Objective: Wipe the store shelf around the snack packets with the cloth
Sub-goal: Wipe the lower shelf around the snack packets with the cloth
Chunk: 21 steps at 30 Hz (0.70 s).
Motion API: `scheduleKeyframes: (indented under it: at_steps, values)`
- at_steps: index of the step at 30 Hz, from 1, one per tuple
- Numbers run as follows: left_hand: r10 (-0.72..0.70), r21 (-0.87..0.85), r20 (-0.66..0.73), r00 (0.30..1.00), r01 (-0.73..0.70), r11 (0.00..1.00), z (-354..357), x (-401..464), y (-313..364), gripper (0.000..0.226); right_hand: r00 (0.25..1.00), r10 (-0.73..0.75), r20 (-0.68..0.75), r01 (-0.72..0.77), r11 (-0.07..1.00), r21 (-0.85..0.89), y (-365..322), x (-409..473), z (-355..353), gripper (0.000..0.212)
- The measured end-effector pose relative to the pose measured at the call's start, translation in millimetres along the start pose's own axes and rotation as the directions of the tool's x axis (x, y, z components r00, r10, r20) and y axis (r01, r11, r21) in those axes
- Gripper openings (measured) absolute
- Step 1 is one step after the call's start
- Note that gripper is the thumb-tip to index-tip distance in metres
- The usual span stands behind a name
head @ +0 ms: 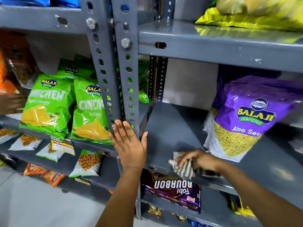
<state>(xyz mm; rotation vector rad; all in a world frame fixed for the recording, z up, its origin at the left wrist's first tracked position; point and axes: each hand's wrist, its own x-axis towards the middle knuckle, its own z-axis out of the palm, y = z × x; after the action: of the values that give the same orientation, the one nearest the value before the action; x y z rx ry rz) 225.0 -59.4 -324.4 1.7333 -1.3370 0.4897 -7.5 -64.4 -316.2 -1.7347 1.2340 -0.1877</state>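
Observation:
A grey metal shelf point(170, 128) runs across the middle right. My right hand point(199, 158) grips a grey-and-white striped cloth point(184, 168) and presses it on the shelf's front edge. A purple Aloo Sev packet point(246, 115) stands just right of the cloth, leaning a little. My left hand point(129, 145) lies flat, fingers apart, against the slotted grey upright post point(129, 76) at the shelf's left end. It holds nothing.
Green Crunchem packets point(47, 104) stand on the left rack. Small white snack packets point(86, 163) lie one level below them. A Bourbon biscuit pack point(173, 189) sits under the wiped shelf. Yellow packets point(249, 15) rest on the shelf above. Another person's hand point(11, 102) shows at the far left.

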Motion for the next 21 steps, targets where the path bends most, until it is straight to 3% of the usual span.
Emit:
scheduleKeyframes:
  at_steps: [2,4,6,8,9,13,16,19,21]
  values:
    - [-0.015,0.019,0.071,0.997,0.013,1.0,-2.6,1.2,2.5,0.086,0.982,0.02,-0.187,0.009,0.989,0.148,-17.8,11.0,-7.6,0.061]
    - [-0.047,0.035,0.147,0.988,0.043,0.998,-4.1,1.7,4.7,0.081,0.968,-0.056,-0.244,0.096,0.983,0.155,-45.7,33.8,5.9,0.05]
    - [-0.064,0.032,0.184,0.981,0.059,0.998,-4.5,-1.3,3.9,0.076,0.983,-0.133,-0.131,0.129,0.991,-0.039,-55.6,55.9,39.5,0.043]
    - [-0.033,0.036,0.179,0.983,0.027,0.999,-6.2,-3.8,1.9,0.074,0.966,-0.223,-0.134,0.158,0.911,-0.381,-43.6,64.7,60.8,0.047]
    - [-0.026,0.036,0.169,0.985,0.02,0.999,-8.0,-5.1,1.9,0.073,0.949,-0.273,-0.16,0.175,0.874,-0.453,-36.2,61.5,62.3,0.048]
    - [-0.028,-0.001,0.205,0.978,0.029,1.0,-19.9,-13.6,16.6,0.075,0.948,-0.246,-0.202,0.154,0.91,-0.385,-2.4,30.2,47.6,0.049]
    - [0.066,0.0,0.315,0.947,-0.07,0.998,-24.4,-35.1,38.8,0.07,0.944,-0.226,-0.239,0.14,0.934,-0.329,20.5,1.1,33.8,0.045]
    - [0.227,-0.022,0.502,0.835,-0.25,0.968,-19.5,-57.8,61.4,0.065,0.937,-0.19,-0.294,0.101,0.951,-0.294,41.9,-27.9,21.0,0.044]
    - [0.241,-0.045,0.6,0.763,-0.268,0.962,-6.9,-68.2,69.7,0.067,0.933,-0.158,-0.324,0.075,0.964,-0.256,56.2,-47.2,13.6,0.046]
